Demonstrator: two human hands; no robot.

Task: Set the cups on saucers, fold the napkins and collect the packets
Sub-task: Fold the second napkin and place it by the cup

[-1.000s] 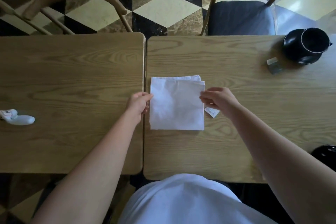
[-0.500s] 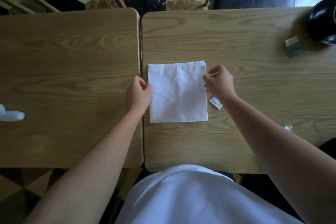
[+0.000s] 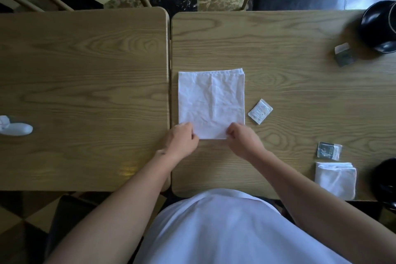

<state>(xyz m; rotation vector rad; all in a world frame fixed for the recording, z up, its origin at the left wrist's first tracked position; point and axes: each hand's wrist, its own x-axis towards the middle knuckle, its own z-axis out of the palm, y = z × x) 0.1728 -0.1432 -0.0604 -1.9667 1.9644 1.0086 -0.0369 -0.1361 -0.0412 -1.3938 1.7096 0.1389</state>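
Large white folded cloth napkin (image 3: 211, 104) flat on right wooden table (image 3: 289, 83), near seam. Left hand (image 3: 182, 142) pinching near-left corner, right hand (image 3: 243, 141) pinching near-right corner, fingers curled.

Small white paper packet (image 3: 260, 111) just right of napkin.

Black glossy cup (image 3: 380, 25) on far right edge; contents hidden, possibly empty.

Smaller folded white napkin (image 3: 335, 179) near right edge, clear-dark packet (image 3: 329, 150) just beyond it.

matt wood tables (image 3: 85, 66), creased cloth napkin (image 3: 211, 103), glossy blk cup (image 3: 379, 25)

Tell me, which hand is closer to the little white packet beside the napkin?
Right. The right hand pinches the napkin's near right corner, just below the white packet. The left hand pinches the near left corner, across the napkin from it.
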